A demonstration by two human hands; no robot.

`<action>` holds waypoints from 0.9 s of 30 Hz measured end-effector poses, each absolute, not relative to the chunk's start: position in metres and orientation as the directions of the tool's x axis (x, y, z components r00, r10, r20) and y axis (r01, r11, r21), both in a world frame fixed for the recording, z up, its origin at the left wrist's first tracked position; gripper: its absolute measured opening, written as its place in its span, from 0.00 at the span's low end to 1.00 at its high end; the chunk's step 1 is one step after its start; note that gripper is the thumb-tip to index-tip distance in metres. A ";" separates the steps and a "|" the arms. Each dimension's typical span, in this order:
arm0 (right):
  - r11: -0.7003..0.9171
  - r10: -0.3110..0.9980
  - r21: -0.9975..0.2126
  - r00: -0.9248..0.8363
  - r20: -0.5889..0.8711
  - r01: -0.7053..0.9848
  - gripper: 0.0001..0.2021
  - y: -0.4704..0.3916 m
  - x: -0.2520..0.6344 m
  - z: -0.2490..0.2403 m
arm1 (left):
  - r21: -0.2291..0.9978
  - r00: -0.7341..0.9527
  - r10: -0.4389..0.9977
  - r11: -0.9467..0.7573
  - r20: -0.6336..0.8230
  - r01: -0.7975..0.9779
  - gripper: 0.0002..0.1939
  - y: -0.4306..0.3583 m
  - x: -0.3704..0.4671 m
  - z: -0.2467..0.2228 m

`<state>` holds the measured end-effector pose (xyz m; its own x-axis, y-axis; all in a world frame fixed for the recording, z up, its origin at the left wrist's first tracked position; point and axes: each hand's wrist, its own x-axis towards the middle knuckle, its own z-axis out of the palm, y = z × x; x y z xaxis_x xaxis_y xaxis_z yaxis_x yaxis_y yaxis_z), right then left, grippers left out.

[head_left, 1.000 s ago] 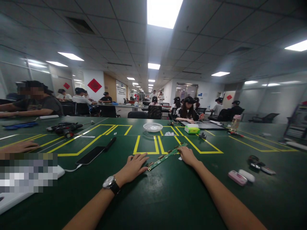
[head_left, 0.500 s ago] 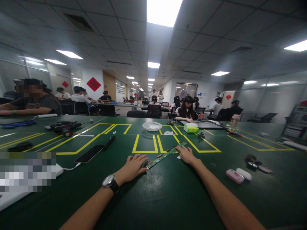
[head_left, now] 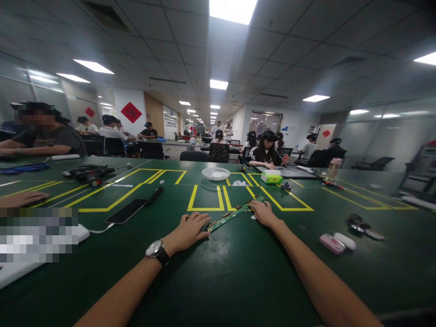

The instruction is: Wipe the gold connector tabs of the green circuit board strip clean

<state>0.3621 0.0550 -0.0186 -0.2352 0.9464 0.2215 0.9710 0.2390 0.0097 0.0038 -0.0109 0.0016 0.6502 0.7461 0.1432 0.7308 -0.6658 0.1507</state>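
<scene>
A long, narrow green circuit board [head_left: 235, 212] with small connectors along it lies slantwise in front of me, its right end farther away. My right hand [head_left: 264, 212] grips the far right end, fingers bent over it; the thumb is partly hidden. At the near left end is my left hand [head_left: 190, 231], palm down with fingers stretched out. Its thumb tip touches the board's corner, and the other fingertips lie close to the far edge. On my left wrist is a watch [head_left: 156, 251]. A small white scrap [head_left: 253, 217] shows beside my right hand.
On the green table [head_left: 218, 281] are a phone [head_left: 127, 211] with a cable, a white basket [head_left: 215, 174], a tissue pack [head_left: 271, 177], a pink case [head_left: 332, 244] and a power tool [head_left: 93, 175]. Another person's hand [head_left: 25, 199] rests at left. Yellow tape marks rectangles.
The view has tipped slightly, so the table's things sit higher in the picture. Another person's hand has come in from the left edge. My hands keep their places at the circuit board.
</scene>
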 end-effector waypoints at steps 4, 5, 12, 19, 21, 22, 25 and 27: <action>0.247 0.953 0.018 -0.246 0.179 0.969 0.29 0.058 0.362 -0.021 | 0.157 0.656 0.741 -0.672 0.143 0.724 0.24 -0.011 0.005 0.002; 0.250 0.953 0.021 -0.250 0.174 0.968 0.30 0.058 0.362 -0.021 | 0.159 0.657 0.740 -0.673 0.146 0.722 0.23 -0.011 0.005 0.003; 0.275 0.941 0.049 -0.279 0.191 0.960 0.28 0.053 0.359 -0.013 | 0.156 0.648 0.747 -0.665 0.151 0.730 0.25 -0.009 0.002 0.003; 0.364 0.917 0.012 -0.361 0.173 0.931 0.28 0.045 0.345 0.002 | 0.124 0.631 0.747 -0.660 0.209 0.741 0.25 -0.007 0.001 0.004; 0.444 0.882 -0.014 -0.435 0.179 0.896 0.28 0.039 0.332 0.007 | 0.122 0.633 0.743 -0.664 0.220 0.737 0.24 -0.007 0.001 0.005; 0.496 0.855 -0.027 -0.483 0.190 0.868 0.28 0.035 0.323 0.009 | 0.124 0.634 0.740 -0.667 0.223 0.735 0.24 -0.007 0.001 0.005; 0.664 0.736 -0.057 -0.637 0.228 0.746 0.28 0.018 0.290 0.012 | 0.135 0.639 0.735 -0.674 0.227 0.727 0.24 -0.008 0.001 0.006; 0.764 0.636 -0.071 -0.729 0.254 0.642 0.28 0.004 0.266 0.013 | 0.144 0.646 0.732 -0.678 0.215 0.721 0.25 -0.009 0.001 0.007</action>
